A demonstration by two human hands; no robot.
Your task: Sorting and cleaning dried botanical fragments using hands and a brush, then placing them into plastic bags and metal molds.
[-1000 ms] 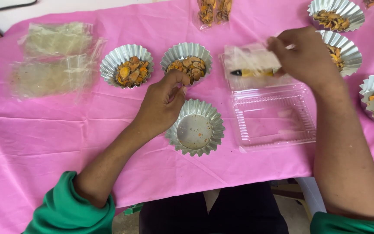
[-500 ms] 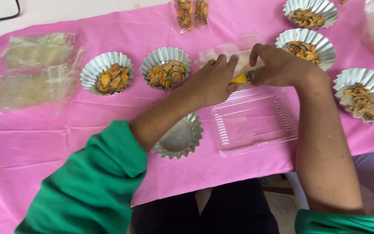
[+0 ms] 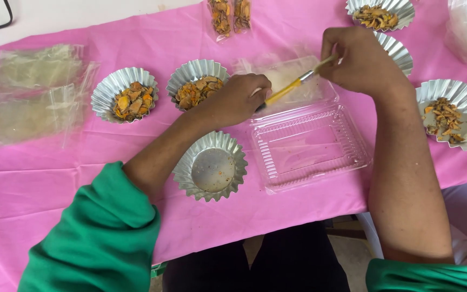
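Note:
My left hand (image 3: 237, 99) and my right hand (image 3: 359, 60) both grip a thin brush (image 3: 290, 88) with a yellow handle and a metal collar. The left hand pinches the dark lower end and the right hand closes on the upper end. The brush is held over an open clear plastic clamshell box (image 3: 309, 146), above its far half. An empty, stained foil cup (image 3: 210, 167) lies just below my left forearm.
Foil cups of orange-brown dried pieces stand at the left (image 3: 125, 96), centre (image 3: 197, 86), top right (image 3: 379, 12) and right edge (image 3: 455, 114); another cup (image 3: 398, 50) is behind my right hand. Clear plastic bags (image 3: 33, 103) lie far left, two filled packets (image 3: 228, 13) at the top. The pink tablecloth's front edge (image 3: 255, 227) is near.
My left hand left the empty foil cup and moved right to the brush, taking its lower end. My right hand kept hold of the brush.

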